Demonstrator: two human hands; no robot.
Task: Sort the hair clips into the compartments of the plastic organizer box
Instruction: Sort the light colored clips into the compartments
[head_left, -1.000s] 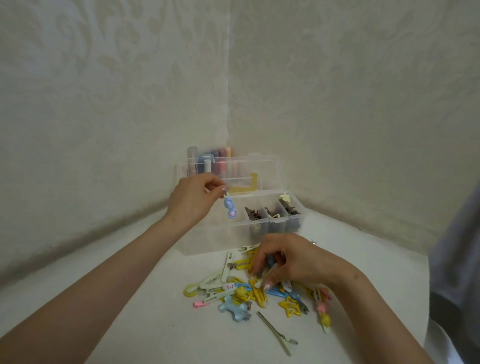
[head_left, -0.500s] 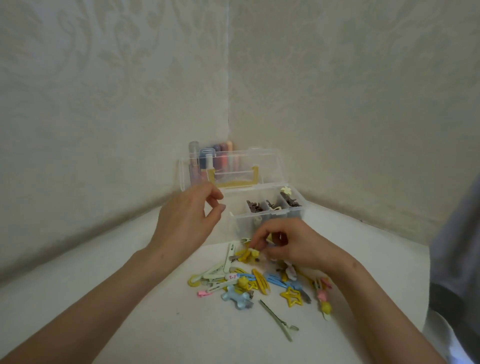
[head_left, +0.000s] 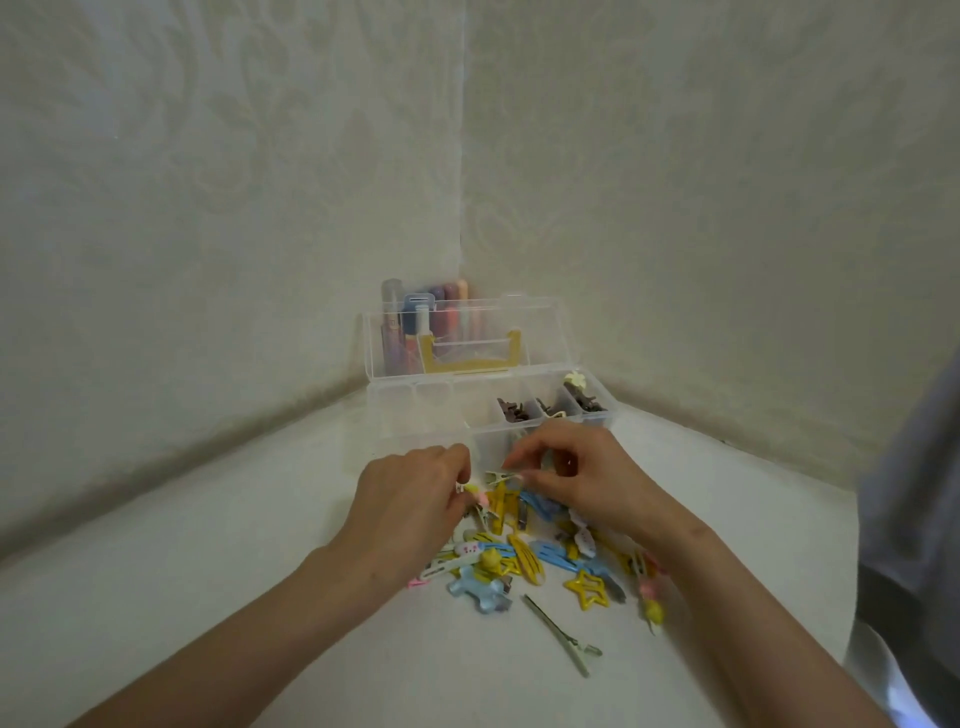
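Right hand (head_left: 582, 480): thumb and forefinger pressed together on one end of a pale green metal alligator clip (head_left: 500, 475), held level just above the heap, the other fingers loosely curled. Left hand (head_left: 410, 501): fingers curled downward, their tips pinching a small pink-and-yellow clip (head_left: 475, 493) at the heap's near-left edge. Between and below the hands lies the heap of loose hair clips (head_left: 540, 556) on the white tabletop (head_left: 208, 597) — among them a yellow star-shaped snap clip (head_left: 587, 590), a pale blue bear-shaped clip (head_left: 478, 595), a yellow striped snap clip (head_left: 527, 560) and, slightly apart at the front, a long silver metal alligator clip (head_left: 561, 635). Just behind the hands stands the clear plastic organizer box (head_left: 415, 410), its lid (head_left: 540, 332) raised upright with a yellow handle (head_left: 467, 364) on it. The right-hand compartments hold small brown clips (head_left: 514, 411); a cream flower clip (head_left: 574, 379) sits at the back rim of the rightmost one. Coloured tubes (head_left: 415, 322) stand behind the lid, in the corner of the patterned walls (head_left: 675, 208).
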